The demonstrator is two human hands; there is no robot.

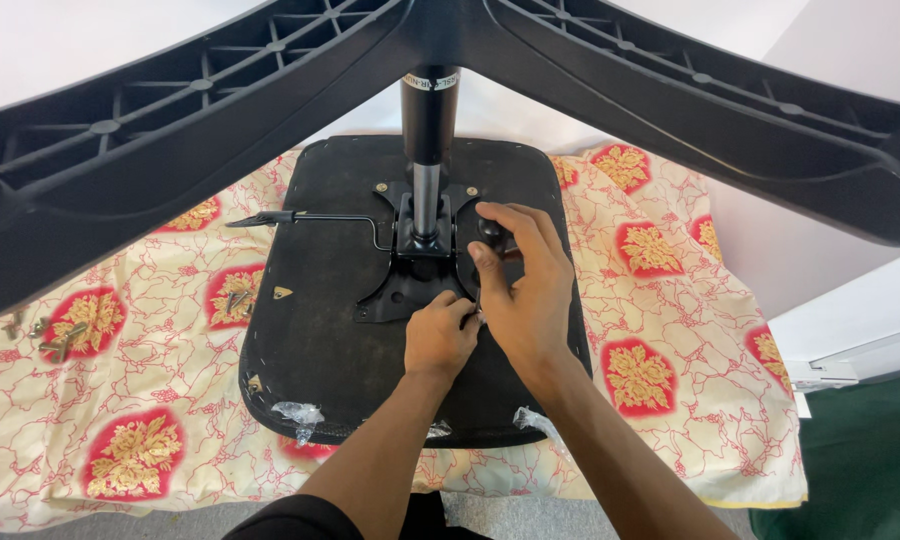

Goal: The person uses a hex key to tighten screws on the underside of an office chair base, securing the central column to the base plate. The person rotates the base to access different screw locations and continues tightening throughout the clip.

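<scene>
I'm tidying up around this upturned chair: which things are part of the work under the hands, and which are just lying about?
In hand: left hand and right hand on the metal mounting plate of the chair seat; gas cylinder; star base.

Lying about: loose bolts, patterned cloth.

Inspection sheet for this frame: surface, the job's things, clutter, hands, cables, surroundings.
Surface: floral cloth, cream with red and gold patches.
Job's things: upturned black seat with metal plate, gas cylinder, side lever; star base overhead.
Clutter: loose screws on the cloth at left; plastic wrap scraps on the seat edge.
Hands: left hand closed at the plate's near edge, contents hidden; right hand on a black knob.
Cables: nothing seen.
Surroundings: white wall; green floor.
</scene>
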